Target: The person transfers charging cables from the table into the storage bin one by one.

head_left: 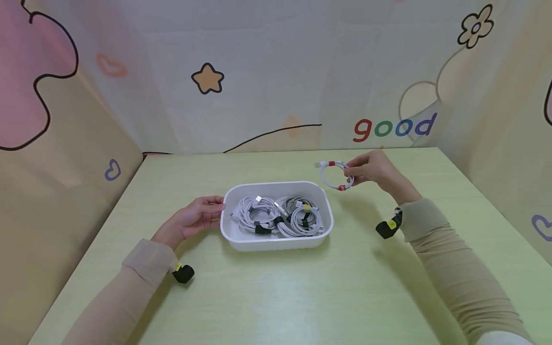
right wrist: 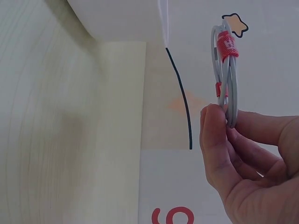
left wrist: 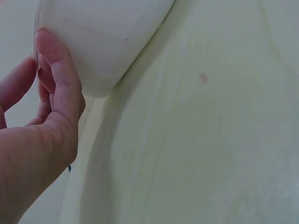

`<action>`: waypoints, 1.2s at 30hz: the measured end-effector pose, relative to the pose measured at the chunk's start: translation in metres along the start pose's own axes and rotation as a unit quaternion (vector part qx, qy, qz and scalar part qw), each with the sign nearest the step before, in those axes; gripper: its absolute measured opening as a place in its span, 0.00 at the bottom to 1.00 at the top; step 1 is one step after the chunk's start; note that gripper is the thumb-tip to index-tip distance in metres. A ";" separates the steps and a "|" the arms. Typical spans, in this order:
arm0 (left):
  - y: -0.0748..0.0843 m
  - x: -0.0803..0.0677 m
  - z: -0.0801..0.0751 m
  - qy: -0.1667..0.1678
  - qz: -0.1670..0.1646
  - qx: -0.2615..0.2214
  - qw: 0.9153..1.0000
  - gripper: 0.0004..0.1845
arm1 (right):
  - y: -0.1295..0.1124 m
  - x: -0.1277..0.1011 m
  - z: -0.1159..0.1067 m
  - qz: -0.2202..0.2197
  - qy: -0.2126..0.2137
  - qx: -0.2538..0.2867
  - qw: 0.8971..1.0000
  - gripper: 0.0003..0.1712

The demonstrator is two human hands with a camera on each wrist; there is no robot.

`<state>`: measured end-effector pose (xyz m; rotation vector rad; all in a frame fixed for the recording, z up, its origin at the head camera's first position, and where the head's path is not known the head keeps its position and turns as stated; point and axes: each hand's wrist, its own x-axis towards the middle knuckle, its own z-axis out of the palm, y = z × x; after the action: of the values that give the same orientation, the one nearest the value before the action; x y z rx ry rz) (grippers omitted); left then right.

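Note:
A white plastic bin (head_left: 276,244) stands near the middle of the table, holding several coiled white cables (head_left: 258,215) with black ties and one yellow tie. My left hand (head_left: 196,218) rests its fingertips against the bin's left end; in the left wrist view the fingers touch the outer wall (left wrist: 103,42) near the rim. Above the table, right of the bin, my right hand (head_left: 368,170) pinches a small coiled white USB cable (head_left: 323,178) between thumb and fingers. Two red ties bind this coil, and its plug points left. In the right wrist view the cable (right wrist: 231,84) appears edge-on.
The pale wooden table (head_left: 276,297) reaches back to a printed cloth (head_left: 267,96) that also hangs at both sides. Each wrist carries a small black camera, one of them on the right wrist (head_left: 388,227).

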<state>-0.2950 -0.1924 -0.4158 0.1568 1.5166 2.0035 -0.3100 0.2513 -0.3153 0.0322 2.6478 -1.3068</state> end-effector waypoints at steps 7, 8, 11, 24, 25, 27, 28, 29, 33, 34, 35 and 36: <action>-0.001 0.001 0.000 -0.002 0.001 0.003 1.000 0.07 | -0.011 -0.002 0.010 -0.014 -0.012 -0.009 1.000 0.20; -0.001 0.001 0.000 -0.002 0.001 0.003 1.000 0.07 | -0.013 -0.002 0.012 -0.016 -0.016 -0.008 1.000 0.20; -0.001 0.001 -0.001 -0.002 0.001 0.001 1.000 0.07 | -0.019 -0.003 0.018 -0.023 -0.025 -0.009 0.999 0.19; -0.001 0.000 -0.001 -0.009 0.014 0.006 1.000 0.06 | -0.039 -0.004 0.047 -0.057 -0.069 -0.002 0.996 0.17; -0.002 -0.001 -0.001 -0.010 0.015 0.006 1.000 0.06 | -0.040 -0.005 0.051 -0.061 -0.081 -0.003 0.995 0.17; -0.003 -0.001 -0.001 -0.013 0.016 0.009 1.000 0.06 | -0.043 -0.008 0.056 -0.068 -0.108 -0.002 0.992 0.18; -0.003 -0.002 -0.001 -0.013 0.016 0.007 1.000 0.06 | -0.044 -0.009 0.059 -0.073 -0.120 -0.008 0.990 0.19; -0.004 -0.002 -0.001 -0.014 0.017 0.006 1.000 0.06 | -0.044 -0.011 0.060 -0.078 -0.128 -0.013 0.989 0.20; -0.005 -0.002 0.000 -0.013 0.015 0.007 1.000 0.06 | -0.046 -0.018 0.060 -0.112 -0.104 -0.062 0.986 0.20; -0.004 -0.002 -0.001 -0.012 0.012 0.014 1.000 0.06 | -0.047 -0.019 0.058 -0.129 -0.086 -0.081 0.985 0.20; -0.003 -0.002 -0.001 -0.009 0.009 0.027 1.000 0.06 | -0.047 -0.021 0.056 -0.148 -0.066 -0.098 0.982 0.21; -0.001 -0.003 0.000 -0.003 0.006 0.047 0.999 0.05 | -0.047 -0.022 0.053 -0.167 -0.045 -0.115 0.978 0.22</action>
<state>-0.2922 -0.1940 -0.4163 0.2107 1.6106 1.9410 -0.2847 0.1823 -0.3056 -0.5111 2.7894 -1.0436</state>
